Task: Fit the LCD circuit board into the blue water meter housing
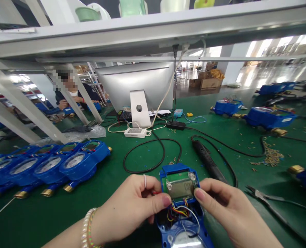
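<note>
Both hands are on a blue meter (165,232) at the bottom centre. A green circuit board with a small grey display (180,190) sits in its upper part. Gripping the left edge of the board, my left hand (139,203) has its thumb on the front and its fingers curled behind. My right hand (220,203) holds the right edge in the same way. Below the board, coloured wires (180,210) run into the open housing, and a white wire loops over the round dial (186,239). The fingertips behind the housing are partly hidden.
Several blue meters (77,162) line the left side. A black electric screwdriver (207,158) with its cable, pliers (261,196) and a pile of screws (272,153) lie at the right. Behind stand a monitor (139,86) and more meters (269,117). A person (75,93) works beyond the frame posts.
</note>
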Available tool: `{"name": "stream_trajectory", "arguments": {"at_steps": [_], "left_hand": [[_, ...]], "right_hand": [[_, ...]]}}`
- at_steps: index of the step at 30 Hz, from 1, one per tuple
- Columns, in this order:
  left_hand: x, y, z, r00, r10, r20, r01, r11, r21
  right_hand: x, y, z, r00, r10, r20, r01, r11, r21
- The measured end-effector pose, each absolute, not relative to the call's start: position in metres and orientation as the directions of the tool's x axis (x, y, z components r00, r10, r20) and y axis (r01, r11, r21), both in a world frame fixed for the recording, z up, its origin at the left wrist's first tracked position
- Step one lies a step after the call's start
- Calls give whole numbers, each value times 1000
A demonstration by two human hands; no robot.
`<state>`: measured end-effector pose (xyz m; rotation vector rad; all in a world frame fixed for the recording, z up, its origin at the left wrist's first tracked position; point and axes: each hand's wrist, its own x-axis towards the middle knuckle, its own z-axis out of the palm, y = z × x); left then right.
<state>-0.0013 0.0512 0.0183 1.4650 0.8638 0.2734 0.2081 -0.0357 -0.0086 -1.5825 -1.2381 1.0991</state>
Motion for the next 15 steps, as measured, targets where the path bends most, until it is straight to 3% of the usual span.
{"name": "stream_trajectory", "arguments": {"at_steps": [4,7,11,13,15], "left_hand": [[0,47,15,646,700,-305,276,159,948],[1,41,13,613,742,-273,208,182,961],[4,33,11,549,793,-265,144,222,964],[6,29,11,519,816,-256,131,220,967],[6,25,9,488,840,-238,119,206,971]], "right_hand": [[207,-30,3,122,985,-124,332,-158,-930],[207,-34,7,200,976,89,489,-20,-872],[198,-49,8,177,740,649,841,228,-490],[188,-55,7,19,622,782,916,303,-263],[177,-59,4,-123,549,827,940,331,-80]]}}
